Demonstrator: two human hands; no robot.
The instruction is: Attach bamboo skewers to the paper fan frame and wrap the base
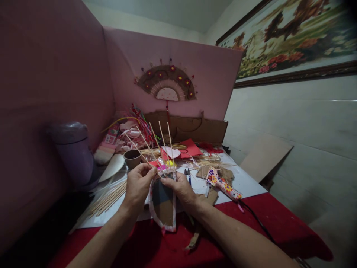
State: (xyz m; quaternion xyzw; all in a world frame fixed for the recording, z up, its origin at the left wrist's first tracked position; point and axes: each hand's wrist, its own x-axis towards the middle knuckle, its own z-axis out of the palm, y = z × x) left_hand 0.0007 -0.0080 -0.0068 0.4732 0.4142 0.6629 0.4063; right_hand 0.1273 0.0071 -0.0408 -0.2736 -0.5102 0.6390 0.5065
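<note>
A half-round cardboard piece [164, 210] with a pale, patterned fabric edging is held up in front of me. Several thin wooden sticks [162, 139] fan out from its upper edge. With thumb and finger, my left hand [138, 188] pinches the leftmost stick near its base, beside the cardboard. My right hand [182, 188] grips the cardboard at its upper right, the thumb lying across its face. Just behind the hands lie small scissors [188, 175] with dark blades. A flower-patterned glue gun [223, 185] rests to the right, its cord running off toward me.
Loose sticks [110, 197] lie at the left, near a brown cup [132, 159] and a purple bin [74, 152]. Cardboard scraps [225, 174] and red paper [191, 148] cover parts of the table. A decorated fan [169, 82] hangs on the pink panel behind.
</note>
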